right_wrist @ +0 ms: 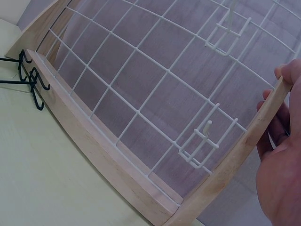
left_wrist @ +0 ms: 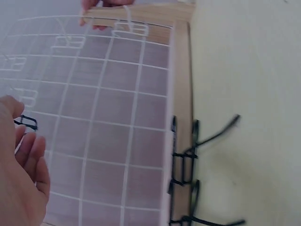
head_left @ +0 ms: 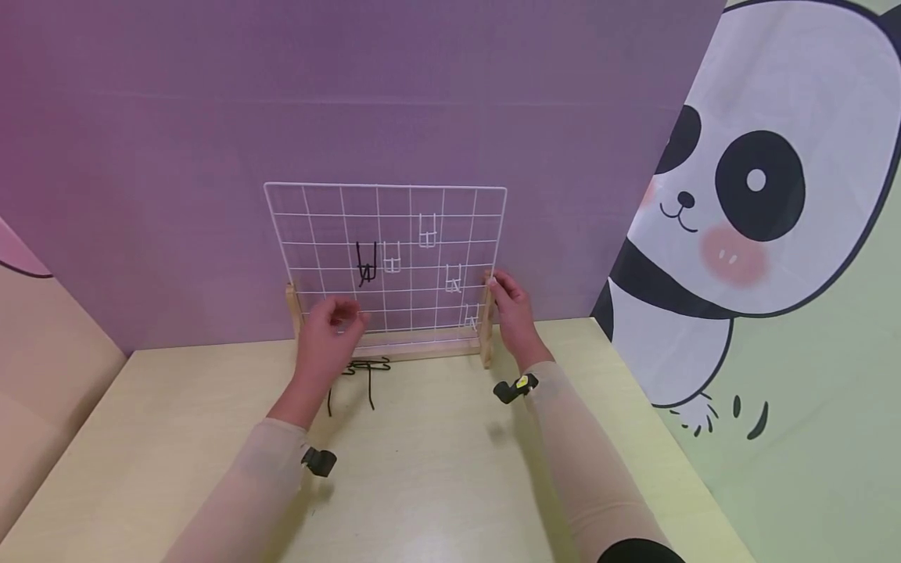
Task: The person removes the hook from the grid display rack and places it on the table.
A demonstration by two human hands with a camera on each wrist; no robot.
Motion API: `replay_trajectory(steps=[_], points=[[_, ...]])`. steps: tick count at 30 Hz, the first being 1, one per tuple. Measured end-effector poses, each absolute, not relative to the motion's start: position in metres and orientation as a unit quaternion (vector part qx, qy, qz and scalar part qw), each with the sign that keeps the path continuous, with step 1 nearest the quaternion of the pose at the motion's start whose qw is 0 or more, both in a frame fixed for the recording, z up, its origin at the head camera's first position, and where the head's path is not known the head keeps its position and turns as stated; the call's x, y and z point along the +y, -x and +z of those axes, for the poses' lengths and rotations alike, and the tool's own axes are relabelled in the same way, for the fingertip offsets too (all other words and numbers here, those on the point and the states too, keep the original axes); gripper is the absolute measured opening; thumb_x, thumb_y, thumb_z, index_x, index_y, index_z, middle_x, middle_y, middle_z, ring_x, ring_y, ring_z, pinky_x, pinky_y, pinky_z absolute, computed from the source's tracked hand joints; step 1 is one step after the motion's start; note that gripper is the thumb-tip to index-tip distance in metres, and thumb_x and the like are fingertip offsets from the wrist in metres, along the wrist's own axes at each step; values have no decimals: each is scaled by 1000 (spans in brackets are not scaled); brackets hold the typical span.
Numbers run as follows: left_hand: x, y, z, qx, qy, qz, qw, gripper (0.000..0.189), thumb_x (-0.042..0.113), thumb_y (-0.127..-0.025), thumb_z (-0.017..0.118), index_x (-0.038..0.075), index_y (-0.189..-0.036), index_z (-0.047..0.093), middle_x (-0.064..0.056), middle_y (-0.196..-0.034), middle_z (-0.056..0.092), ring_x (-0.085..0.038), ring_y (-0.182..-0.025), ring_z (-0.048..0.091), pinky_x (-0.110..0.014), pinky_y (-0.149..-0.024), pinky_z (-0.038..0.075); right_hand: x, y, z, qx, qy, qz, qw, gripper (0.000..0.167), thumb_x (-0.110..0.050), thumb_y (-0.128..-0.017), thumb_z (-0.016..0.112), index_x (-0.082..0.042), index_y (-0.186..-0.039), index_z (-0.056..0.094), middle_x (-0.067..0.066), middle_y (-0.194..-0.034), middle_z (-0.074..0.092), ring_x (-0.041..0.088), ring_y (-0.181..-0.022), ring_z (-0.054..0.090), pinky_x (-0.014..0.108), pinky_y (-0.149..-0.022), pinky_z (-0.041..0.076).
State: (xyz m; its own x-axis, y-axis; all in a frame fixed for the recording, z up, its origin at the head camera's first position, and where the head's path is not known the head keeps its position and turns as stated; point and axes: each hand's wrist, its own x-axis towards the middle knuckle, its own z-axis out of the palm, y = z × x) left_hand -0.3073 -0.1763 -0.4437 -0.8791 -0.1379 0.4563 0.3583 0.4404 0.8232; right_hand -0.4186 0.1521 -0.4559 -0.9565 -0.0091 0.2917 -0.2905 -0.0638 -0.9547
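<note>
Right hand (head_left: 519,317) grips wooden stand (head_left: 486,336) at right edge. Left hand (head_left: 329,336) free, fingers loosely curved before wire grid (head_left: 411,268) in stand. Two black hooks (left_wrist: 184,155) jut from base edge; open room on tabletop (head_left: 436,469) toward person.

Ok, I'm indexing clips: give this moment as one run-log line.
left hand: near wire grid, holds nothing | right hand: grips wooden post | grid: black hook, four white hooks | at base rail: two black hooks
</note>
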Motion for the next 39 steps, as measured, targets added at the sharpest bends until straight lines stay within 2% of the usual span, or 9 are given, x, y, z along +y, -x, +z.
replay_trajectory(steps=[6,11,19,29,34,39], points=[[-168,307,-424,-774,98,-538,320,31,13,-102,82,-4,-124,67,-17,-121,68,-31,-113,62,-44,-101,49,152,419,-457,-672,-113,726,95,38,-28,-116,61,-7,-147,67,13,-148,67,27,-145,56,48,-129,38],[-163,309,-414,-749,126,-536,368,31,4,-97,83,-6,-122,68,-18,-117,68,-28,-111,61,-47,-99,48,152,419,-457,-675,-108,724,93,38,-30,-116,60,-9,-147,68,11,-148,68,25,-146,55,49,-129,36],[-160,311,-409,-733,141,-534,397,25,2,-98,82,-5,-119,70,-18,-114,68,-26,-109,61,-34,-96,46,152,418,-458,-674,-110,725,96,38,-30,-117,59,-9,-147,67,12,-148,68,26,-146,56,51,-129,37],[-159,315,-410,-710,166,-531,432,20,-6,-93,84,-7,-110,74,-23,-107,70,-33,-101,62,-37,-88,47,152,417,-459,-680,-112,719,93,38,-33,-117,59,-12,-148,68,8,-148,67,26,-147,55,51,-129,36],[-160,315,-410,-717,166,-523,431,9,-7,-96,82,-5,-102,76,-20,-103,71,-25,-99,61,-29,-89,48,152,417,-458,-681,-110,718,92,38,-33,-117,58,-12,-148,68,7,-148,67,25,-147,55,51,-129,36],[-161,314,-409,-729,162,-510,427,7,-2,-98,81,-2,-104,78,-15,-104,74,-18,-100,64,-22,-92,50,151,417,-457,-674,-116,723,97,38,-29,-117,58,-8,-148,67,13,-148,67,27,-147,55,50,-129,36]])
